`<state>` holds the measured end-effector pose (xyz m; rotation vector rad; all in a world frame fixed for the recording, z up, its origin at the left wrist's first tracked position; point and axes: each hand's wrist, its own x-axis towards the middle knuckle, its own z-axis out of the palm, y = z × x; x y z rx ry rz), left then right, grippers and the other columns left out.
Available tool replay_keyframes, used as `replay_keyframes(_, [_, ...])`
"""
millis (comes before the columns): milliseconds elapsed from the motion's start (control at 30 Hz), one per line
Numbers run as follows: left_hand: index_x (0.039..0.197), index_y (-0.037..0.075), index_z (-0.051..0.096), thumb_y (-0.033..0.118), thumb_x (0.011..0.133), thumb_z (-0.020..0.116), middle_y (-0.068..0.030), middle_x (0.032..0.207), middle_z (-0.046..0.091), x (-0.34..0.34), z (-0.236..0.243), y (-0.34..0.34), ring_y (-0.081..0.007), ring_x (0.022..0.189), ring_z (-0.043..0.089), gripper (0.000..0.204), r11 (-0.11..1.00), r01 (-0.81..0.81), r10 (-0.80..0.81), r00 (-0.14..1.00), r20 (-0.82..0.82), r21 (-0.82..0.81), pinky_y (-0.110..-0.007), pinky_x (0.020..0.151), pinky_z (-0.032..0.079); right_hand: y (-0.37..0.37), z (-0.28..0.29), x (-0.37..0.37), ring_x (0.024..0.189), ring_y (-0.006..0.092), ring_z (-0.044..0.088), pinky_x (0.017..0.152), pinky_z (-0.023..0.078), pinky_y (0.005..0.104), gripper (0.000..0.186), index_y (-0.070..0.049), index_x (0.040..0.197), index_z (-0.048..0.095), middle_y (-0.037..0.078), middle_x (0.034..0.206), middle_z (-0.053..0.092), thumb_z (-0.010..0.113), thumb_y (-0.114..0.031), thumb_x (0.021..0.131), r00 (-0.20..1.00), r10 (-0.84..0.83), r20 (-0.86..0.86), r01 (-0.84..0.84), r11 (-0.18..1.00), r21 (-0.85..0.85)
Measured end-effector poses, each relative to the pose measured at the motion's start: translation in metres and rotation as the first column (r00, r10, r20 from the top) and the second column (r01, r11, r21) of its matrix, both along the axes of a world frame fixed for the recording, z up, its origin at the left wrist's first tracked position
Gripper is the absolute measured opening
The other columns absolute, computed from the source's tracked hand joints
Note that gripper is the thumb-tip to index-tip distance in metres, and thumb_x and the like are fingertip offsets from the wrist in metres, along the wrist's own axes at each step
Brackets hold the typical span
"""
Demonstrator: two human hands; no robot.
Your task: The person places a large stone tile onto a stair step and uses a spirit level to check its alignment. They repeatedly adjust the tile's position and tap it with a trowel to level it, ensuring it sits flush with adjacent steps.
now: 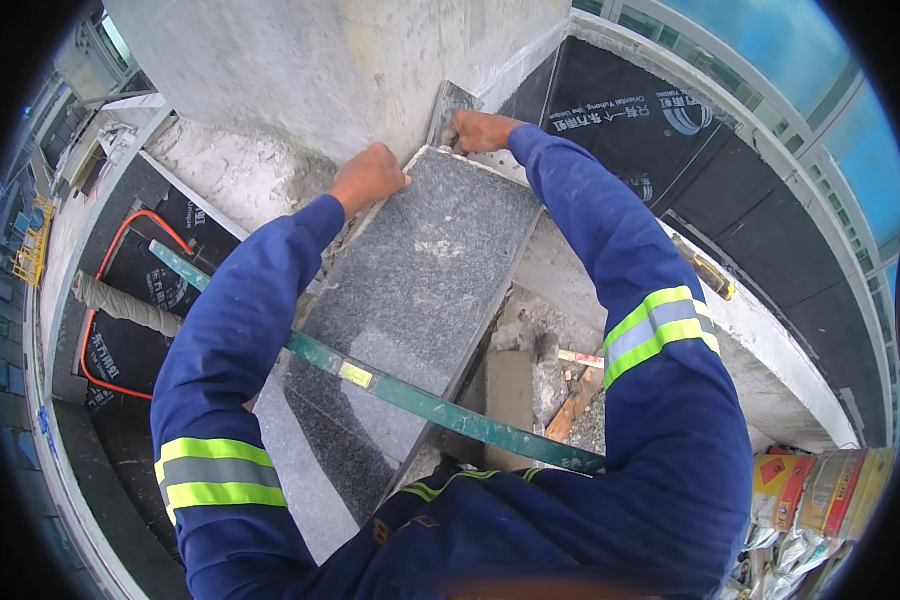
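Observation:
A speckled grey granite slab (433, 235) lies at an angle below a concrete wall (300, 60). My left hand (368, 178) has its fingers curled on the slab's upper left edge. My right hand (475, 133) is closed at the slab's top end, by a narrow grey stone strip (455, 100); what its fingertips hold is too small to make out. A long green straightedge (435, 410) crosses the slab's lower part, partly hidden under my left arm.
Black membrane panels (610, 110) line both sides. An orange hose (100, 280) and wrapped roll (125, 305) are left. A yellow-handled tool (710, 272) rests on the right ledge (770, 350), with buckets (820, 490) below. Rubble and wood (570, 410) lie beside the slab.

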<state>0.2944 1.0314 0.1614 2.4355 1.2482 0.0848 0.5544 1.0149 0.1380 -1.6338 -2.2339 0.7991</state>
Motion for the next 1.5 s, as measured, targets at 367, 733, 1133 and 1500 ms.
replay_keyframes(367, [0.096, -0.007, 0.074, 0.031, 0.085, 0.08, -0.0285, 0.098, 0.074, -0.003, -0.003, -0.002, -0.0418, 0.096, 0.073, 0.04, 1.0, 0.014, -0.014, 1.0, 0.018, 0.005, -0.046, 0.086, 0.056, 0.001, 0.002, -0.006, 0.088, 0.0271, 0.07, 0.079, 0.054, 0.0392, 0.031, 0.001, 0.106, 0.077, 0.017, 0.094, 0.076, 0.064, 0.008, 0.079, 0.995, 0.082, 0.054, -0.084, 0.996, 0.037])
replay_keyframes(733, [0.076, -0.005, 0.069, 0.022, 0.083, 0.08, -0.0163, 0.068, 0.065, -0.006, 0.002, -0.005, -0.0235, 0.065, 0.064, 0.03, 0.999, 0.026, -0.022, 0.989, 0.147, -0.025, -0.042, 0.065, 0.049, -0.006, 0.0, 0.004, 0.086, 0.0346, 0.07, 0.078, 0.053, 0.0434, 0.023, -0.002, 0.104, 0.075, 0.021, 0.091, 0.074, 0.068, 0.0, 0.082, 0.985, 0.092, 0.146, -0.12, 0.973, 0.199])
replay_keyframes(1133, [0.091, -0.009, 0.072, 0.03, 0.085, 0.082, -0.0279, 0.089, 0.073, -0.006, -0.002, -0.001, -0.0404, 0.088, 0.074, 0.04, 0.998, 0.034, -0.03, 0.996, 0.081, -0.053, -0.046, 0.079, 0.056, -0.003, 0.009, -0.012, 0.094, 0.0431, 0.07, 0.084, 0.054, 0.0493, 0.032, 0.003, 0.105, 0.072, 0.025, 0.093, 0.072, 0.063, 0.004, 0.075, 0.922, 0.134, 0.363, -0.209, 0.962, 0.176])
replay_keyframes(1500, [0.086, -0.009, 0.072, 0.027, 0.085, 0.082, -0.0256, 0.081, 0.072, 0.001, 0.01, -0.007, -0.0368, 0.081, 0.074, 0.038, 0.998, 0.033, -0.03, 0.999, 0.044, -0.053, -0.045, 0.076, 0.056, 0.005, -0.012, 0.0, 0.081, 0.0409, 0.068, 0.074, 0.05, 0.0511, 0.006, 0.007, 0.082, 0.061, 0.024, 0.079, 0.066, 0.06, 0.007, 0.076, 0.955, 0.085, 0.286, -0.192, 0.909, 0.371])
